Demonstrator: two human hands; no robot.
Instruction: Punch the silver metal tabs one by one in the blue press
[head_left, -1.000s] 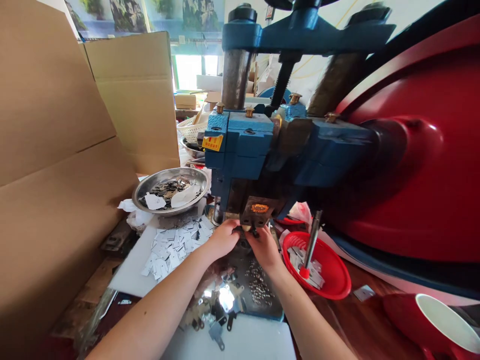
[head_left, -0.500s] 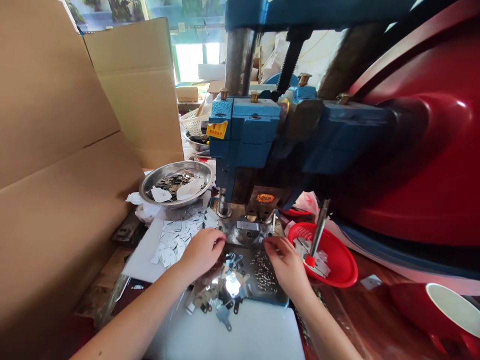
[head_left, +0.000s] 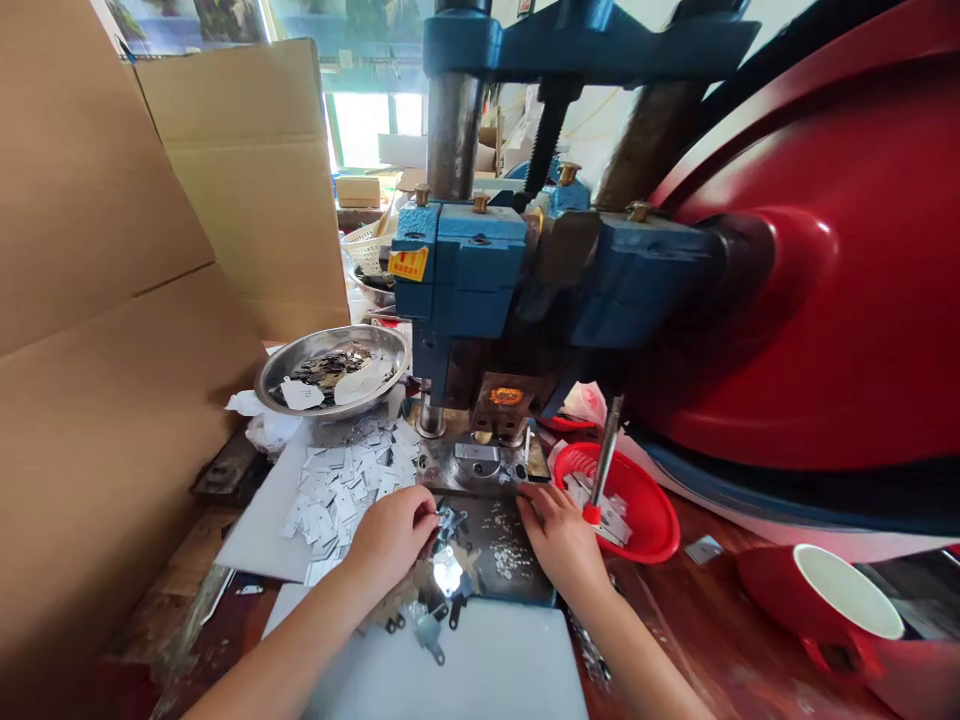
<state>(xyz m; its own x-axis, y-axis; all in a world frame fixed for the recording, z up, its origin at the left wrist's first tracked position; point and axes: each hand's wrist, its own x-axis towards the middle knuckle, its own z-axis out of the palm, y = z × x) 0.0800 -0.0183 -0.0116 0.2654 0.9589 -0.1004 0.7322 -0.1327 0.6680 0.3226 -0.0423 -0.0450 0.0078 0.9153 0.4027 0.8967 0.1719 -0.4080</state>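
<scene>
Two hands work in front of the press [head_left: 480,300]. The left hand [head_left: 394,535] is curled beside a pile of metal pieces [head_left: 429,632], too many to count; I cannot tell whether it grips one. The right hand [head_left: 562,540] is loosely open, fingertips near the die block [head_left: 442,472], with tiny scraps [head_left: 510,555] scattered beside it. One red mug [head_left: 772,590] stands on the table [head_left: 675,650], right of the press.

One pale plate [head_left: 476,453] lies on the die block, under the press's ram. Right of the press sits one red basket [head_left: 652,520] holding pale pieces; left of it are an uncounted heap of pale plates [head_left: 337,500] and, farther back, one steel bowl [head_left: 337,412] of scraps.

A second ago both hands were at the die; now they are drawn back towards the near side. One yellow label [head_left: 409,264] on the press has red characters, too small to read.
</scene>
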